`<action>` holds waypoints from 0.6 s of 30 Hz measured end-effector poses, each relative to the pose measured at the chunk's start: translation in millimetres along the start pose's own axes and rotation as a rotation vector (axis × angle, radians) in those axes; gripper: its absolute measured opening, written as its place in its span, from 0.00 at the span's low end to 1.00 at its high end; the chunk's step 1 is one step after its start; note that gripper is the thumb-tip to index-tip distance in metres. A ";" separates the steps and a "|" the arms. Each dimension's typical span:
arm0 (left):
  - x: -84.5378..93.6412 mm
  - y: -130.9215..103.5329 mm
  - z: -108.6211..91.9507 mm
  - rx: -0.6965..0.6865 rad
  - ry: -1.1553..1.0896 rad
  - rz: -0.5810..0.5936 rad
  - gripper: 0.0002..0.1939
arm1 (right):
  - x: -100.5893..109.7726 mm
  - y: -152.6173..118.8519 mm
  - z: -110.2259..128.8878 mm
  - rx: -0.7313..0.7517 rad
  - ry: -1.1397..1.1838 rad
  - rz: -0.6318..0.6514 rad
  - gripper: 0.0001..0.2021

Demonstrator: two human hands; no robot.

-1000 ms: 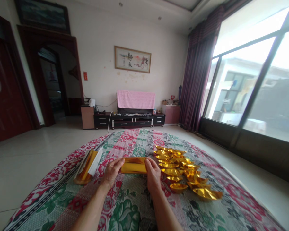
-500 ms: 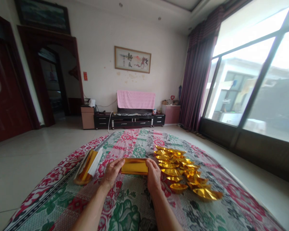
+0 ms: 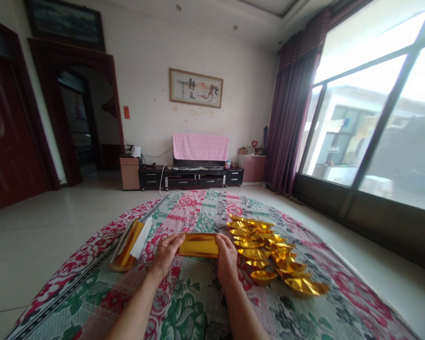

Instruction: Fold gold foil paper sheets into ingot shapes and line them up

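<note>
A folded rectangle of gold foil paper (image 3: 199,246) is stretched level between my two hands, above the patterned cloth. My left hand (image 3: 165,255) pinches its left end, thumb on the near face. At the other end my right hand (image 3: 227,255) grips it the same way. To the right lie several folded gold paper ingots (image 3: 264,252) in rough rows, boat-shaped and shiny. On the left rests a curled stack of gold foil sheets (image 3: 131,243) with white backing showing.
A flowered red, green and white cloth (image 3: 184,311) covers the rounded surface before me. Beyond it stand a low black cabinet (image 3: 198,179) and a pink cloth (image 3: 200,146) draped over something. Purple curtains (image 3: 286,113) hang beside the large window at right.
Both hands hold the gold foil paper in nearly the same place. The whole view has shifted very slightly; nothing has been let go or picked up.
</note>
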State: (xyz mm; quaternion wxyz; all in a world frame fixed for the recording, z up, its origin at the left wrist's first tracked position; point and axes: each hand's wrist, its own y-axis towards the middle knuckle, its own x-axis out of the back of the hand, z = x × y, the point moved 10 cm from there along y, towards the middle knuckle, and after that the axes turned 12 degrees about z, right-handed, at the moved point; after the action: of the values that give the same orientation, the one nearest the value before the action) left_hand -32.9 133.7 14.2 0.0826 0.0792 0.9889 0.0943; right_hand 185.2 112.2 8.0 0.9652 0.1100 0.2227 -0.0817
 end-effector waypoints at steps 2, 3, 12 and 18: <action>0.4 -0.2 -1.3 -0.003 0.016 -0.006 0.17 | 0.1 0.1 0.1 0.002 -0.003 -0.001 0.17; 0.4 -0.1 -1.6 -0.005 0.020 -0.005 0.17 | 0.1 0.1 0.2 0.004 -0.007 0.000 0.17; 4.5 0.3 -0.8 -0.021 0.054 -0.027 0.19 | -1.6 -0.3 2.2 0.010 -0.026 0.014 0.17; 0.0 -1.3 -3.8 -0.020 0.038 0.009 0.19 | 0.2 0.2 2.5 0.019 -0.038 0.005 0.17</action>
State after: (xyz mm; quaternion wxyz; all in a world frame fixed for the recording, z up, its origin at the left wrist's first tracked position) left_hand -33.7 131.8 17.6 0.0639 0.0812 0.9890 0.1061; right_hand 186.4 111.7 10.1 0.9683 0.1183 0.2032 -0.0837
